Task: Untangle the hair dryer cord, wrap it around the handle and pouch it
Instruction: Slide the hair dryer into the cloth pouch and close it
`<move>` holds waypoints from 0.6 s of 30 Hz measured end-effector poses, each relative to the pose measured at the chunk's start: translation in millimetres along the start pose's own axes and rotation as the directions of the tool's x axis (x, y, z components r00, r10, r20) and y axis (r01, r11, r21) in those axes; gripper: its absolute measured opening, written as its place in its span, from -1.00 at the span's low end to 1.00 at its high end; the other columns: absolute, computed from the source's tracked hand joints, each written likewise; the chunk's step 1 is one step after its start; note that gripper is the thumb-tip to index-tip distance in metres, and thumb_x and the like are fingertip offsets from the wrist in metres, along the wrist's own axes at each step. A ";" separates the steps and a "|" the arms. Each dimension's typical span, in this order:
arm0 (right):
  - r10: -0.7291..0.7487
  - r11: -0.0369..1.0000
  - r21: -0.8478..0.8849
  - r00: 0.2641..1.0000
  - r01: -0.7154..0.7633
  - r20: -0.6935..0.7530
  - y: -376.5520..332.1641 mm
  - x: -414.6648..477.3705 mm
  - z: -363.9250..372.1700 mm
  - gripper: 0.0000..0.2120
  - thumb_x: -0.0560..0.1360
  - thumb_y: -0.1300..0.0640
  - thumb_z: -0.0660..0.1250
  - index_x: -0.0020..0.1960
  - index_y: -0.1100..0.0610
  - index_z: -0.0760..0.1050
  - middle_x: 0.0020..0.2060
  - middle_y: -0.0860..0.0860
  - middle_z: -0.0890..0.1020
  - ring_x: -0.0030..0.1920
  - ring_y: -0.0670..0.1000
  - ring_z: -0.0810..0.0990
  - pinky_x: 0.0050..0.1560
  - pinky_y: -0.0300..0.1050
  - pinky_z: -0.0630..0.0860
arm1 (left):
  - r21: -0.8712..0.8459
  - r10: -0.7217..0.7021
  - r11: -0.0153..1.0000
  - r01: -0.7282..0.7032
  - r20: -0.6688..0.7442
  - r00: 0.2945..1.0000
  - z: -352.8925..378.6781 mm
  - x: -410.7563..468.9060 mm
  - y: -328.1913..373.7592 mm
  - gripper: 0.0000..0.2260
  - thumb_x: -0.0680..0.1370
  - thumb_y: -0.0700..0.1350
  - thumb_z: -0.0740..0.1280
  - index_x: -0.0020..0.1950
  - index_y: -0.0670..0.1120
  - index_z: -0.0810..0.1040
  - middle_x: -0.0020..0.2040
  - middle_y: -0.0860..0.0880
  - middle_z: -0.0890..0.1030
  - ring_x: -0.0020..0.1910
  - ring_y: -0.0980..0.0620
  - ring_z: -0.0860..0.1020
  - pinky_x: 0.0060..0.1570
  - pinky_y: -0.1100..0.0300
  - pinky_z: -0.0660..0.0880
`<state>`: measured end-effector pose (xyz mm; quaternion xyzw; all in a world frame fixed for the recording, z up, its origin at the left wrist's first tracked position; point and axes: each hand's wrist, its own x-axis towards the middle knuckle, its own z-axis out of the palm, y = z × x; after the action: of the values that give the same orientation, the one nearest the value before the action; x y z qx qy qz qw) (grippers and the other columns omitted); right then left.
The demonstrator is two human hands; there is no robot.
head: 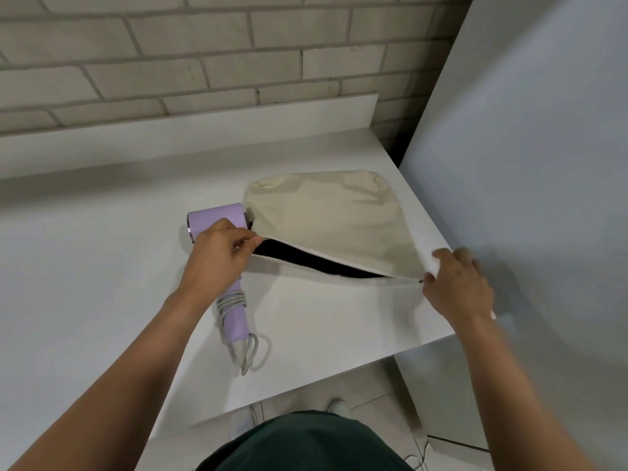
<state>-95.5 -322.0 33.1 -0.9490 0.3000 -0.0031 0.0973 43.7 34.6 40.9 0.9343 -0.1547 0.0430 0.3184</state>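
- The white table [102, 239] fills the left and centre of the frame, below a pale brick wall [170, 45] at the top.
- The lilac hair dryer [217, 217] lies left of centre, its handle running toward the lower middle, with the grey cord [231, 300] wound round the handle and 1 loop trailing past its end.
- The left hand [217, 256] lies over the dryer and pinches the near left edge of the cream pouch [333, 215].
- The pouch lies at centre right, its mouth gaping dark.
- The right hand [457, 283], at right, pinches the pouch's right corner by the zipper end.
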 end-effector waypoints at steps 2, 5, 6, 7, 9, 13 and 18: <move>-0.194 0.965 0.160 0.976 0.209 -0.101 -22.8 -3.3 0.8 -0.49 0.54 0.09 0.44 0.46 0.06 0.44 0.31 0.10 0.46 0.29 0.24 0.50 0.11 0.16 0.57 | -0.043 -0.015 0.999 0.016 0.029 0.999 2.2 -3.0 4.8 -0.82 0.62 -0.03 0.39 0.14 -0.05 0.72 -0.07 -0.05 0.59 -0.18 0.07 0.54 -0.06 0.19 0.44; -0.423 0.875 0.283 0.905 0.394 0.048 -63.5 -2.8 9.6 -0.35 0.47 -0.11 0.53 0.50 -0.05 0.42 0.35 -0.03 0.39 0.23 0.07 0.52 0.16 0.07 0.58 | -0.113 -0.061 0.992 0.064 0.033 0.998 3.2 -3.1 8.9 -0.85 0.63 -0.10 0.37 0.15 -0.01 0.70 0.01 -0.06 0.59 -0.05 0.02 0.56 0.11 0.12 0.49; -0.455 0.877 0.238 0.880 0.417 0.134 -73.3 -0.9 16.5 -0.33 0.45 -0.17 0.53 0.50 -0.07 0.42 0.37 -0.05 0.36 0.25 0.05 0.49 0.15 0.07 0.58 | -0.134 -0.095 0.986 0.099 0.034 0.995 1.5 -1.3 10.0 -0.86 0.63 -0.10 0.36 0.13 0.00 0.69 0.02 -0.05 0.59 -0.01 0.01 0.56 0.14 0.10 0.49; -0.467 0.882 0.173 0.865 0.439 0.185 -80.6 1.1 22.6 -0.37 0.47 -0.18 0.52 0.47 -0.08 0.45 0.37 -0.06 0.37 0.26 0.05 0.46 0.12 0.06 0.58 | -0.154 -0.132 0.978 0.137 0.045 0.990 -0.3 0.8 10.6 -0.87 0.64 -0.09 0.35 0.11 0.00 0.68 0.02 -0.03 0.59 0.03 0.01 0.57 0.16 0.08 0.49; -0.471 0.882 0.114 0.869 0.458 0.152 -83.8 8.8 33.5 -0.66 0.56 -0.03 0.45 0.32 -0.02 0.60 0.27 -0.01 0.51 0.23 0.12 0.47 0.06 0.04 0.56 | -0.229 -0.214 0.945 0.233 0.104 0.971 -1.4 4.6 11.2 -0.88 0.64 -0.08 0.33 0.07 0.01 0.67 0.02 -0.01 0.65 0.06 0.01 0.60 0.15 0.08 0.53; -0.331 0.840 0.491 0.935 0.229 0.131 -70.4 22.9 37.4 -0.81 0.62 0.19 0.35 0.14 0.00 0.69 -0.01 -0.09 0.70 0.06 0.02 0.63 0.00 -0.14 0.53 | -0.559 -0.394 0.674 0.483 0.281 0.875 0.5 10.4 14.2 -0.87 0.66 -0.18 0.32 -0.02 -0.09 0.65 -0.03 -0.09 0.69 0.02 -0.06 0.66 0.12 0.10 0.61; -0.198 0.595 0.801 0.952 -0.073 0.234 -53.3 21.5 36.6 -0.71 0.63 0.29 0.31 0.23 -0.03 0.60 0.12 -0.12 0.69 0.10 -0.21 0.62 -0.11 -0.53 0.45 | -0.674 -0.466 0.446 0.589 0.387 0.796 -3.5 19.7 27.7 -0.79 0.69 -0.31 0.19 -0.03 -0.17 0.58 -0.09 -0.20 0.62 -0.12 -0.12 0.61 0.00 0.07 0.58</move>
<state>-45.3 -284.9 5.9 -0.8027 0.2141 0.0024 0.5566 53.7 10.9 63.3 0.7079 0.1184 -0.1960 0.6681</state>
